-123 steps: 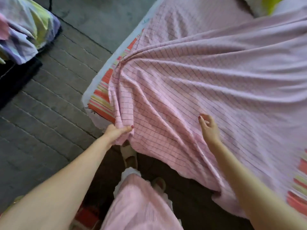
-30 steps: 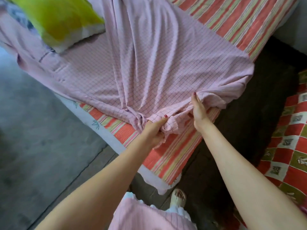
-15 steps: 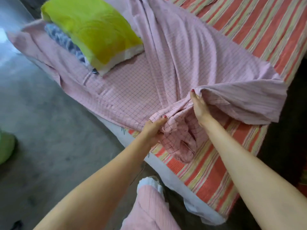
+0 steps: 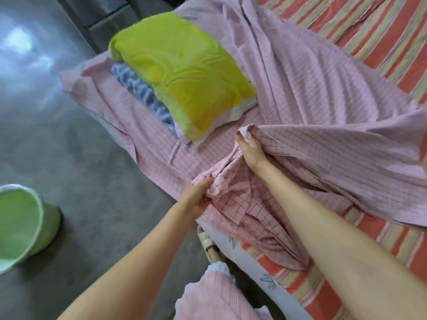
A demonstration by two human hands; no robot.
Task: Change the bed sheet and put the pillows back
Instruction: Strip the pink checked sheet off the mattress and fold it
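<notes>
A pink checked bed sheet [image 4: 307, 93] lies bunched and folded back over a mattress [image 4: 392, 35] with red, green and cream stripes. My left hand [image 4: 197, 195] grips a gathered fold of the sheet near the bed's edge. My right hand [image 4: 249, 150] pinches a raised fold of the same sheet a little farther in. A yellow-green pillow [image 4: 180, 68] lies on the sheet at the bed's end, stacked on a blue and white patterned pillow [image 4: 143, 95].
A light green bucket [image 4: 23, 225] stands on the grey concrete floor [image 4: 76, 158] at the left. My sandalled foot [image 4: 208, 243] and pink trouser leg [image 4: 217, 296] are by the mattress's white side.
Both hands have carried the gathered sheet along the bed toward the pillows, baring more striped mattress. The view has swung left, and the green bucket has come into sight.
</notes>
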